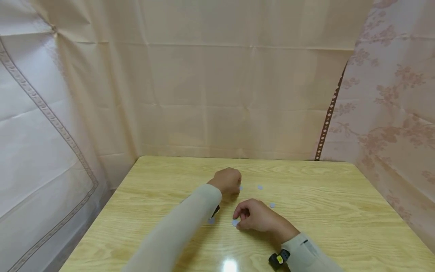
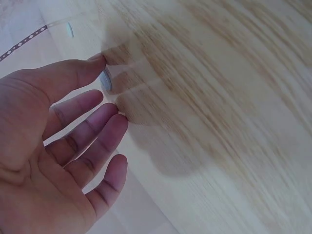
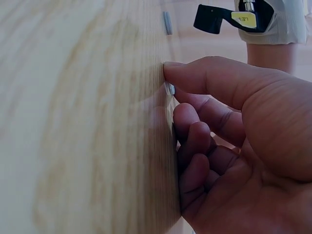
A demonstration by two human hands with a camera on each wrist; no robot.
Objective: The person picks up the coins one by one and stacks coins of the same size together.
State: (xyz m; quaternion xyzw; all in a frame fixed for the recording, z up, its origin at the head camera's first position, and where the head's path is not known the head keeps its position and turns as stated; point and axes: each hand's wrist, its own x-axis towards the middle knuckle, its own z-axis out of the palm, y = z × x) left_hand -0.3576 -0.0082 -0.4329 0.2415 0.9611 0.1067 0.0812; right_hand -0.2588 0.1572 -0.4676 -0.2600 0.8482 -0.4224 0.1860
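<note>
Five small, pale blue-grey round discs lie flat on the wooden desk (image 1: pixel 323 211), near its middle. One (image 1: pixel 235 223) lies under the right fingertips, another (image 1: pixel 241 187) at the left fingers; three more (image 1: pixel 259 187) lie loose nearby.

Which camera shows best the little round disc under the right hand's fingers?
The head view shows it best: the disc lies flat on the table, a clear pale circle at the right hand's fingertips. The right wrist view shows only its thin edge under the thumb. In the left wrist view I cannot tell it from the others.
</note>
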